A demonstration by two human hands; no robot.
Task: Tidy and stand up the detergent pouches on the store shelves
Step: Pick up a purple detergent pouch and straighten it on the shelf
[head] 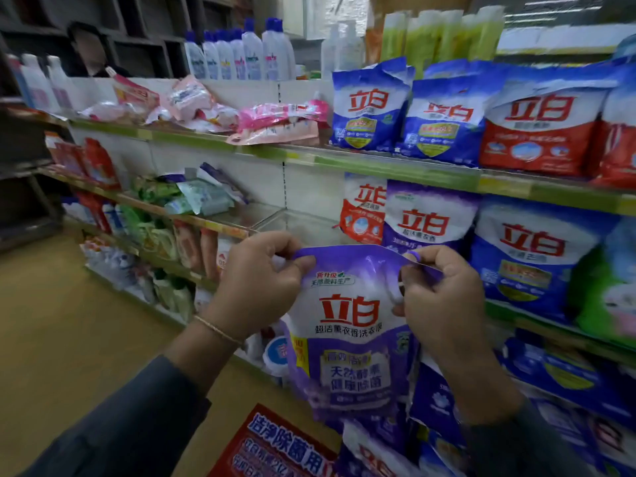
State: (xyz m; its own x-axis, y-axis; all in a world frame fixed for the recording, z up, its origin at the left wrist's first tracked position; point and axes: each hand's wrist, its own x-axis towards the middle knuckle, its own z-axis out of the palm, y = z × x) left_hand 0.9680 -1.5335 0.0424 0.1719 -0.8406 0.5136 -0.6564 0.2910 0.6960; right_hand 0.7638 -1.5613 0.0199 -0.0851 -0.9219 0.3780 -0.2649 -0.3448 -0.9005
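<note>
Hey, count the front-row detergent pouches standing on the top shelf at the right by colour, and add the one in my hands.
Blue pouches: 2
Red pouches: 2, one cut off by the picture edge
Purple pouch, pinched at its top by the left hand and right hand: 1
Total: 5
</note>
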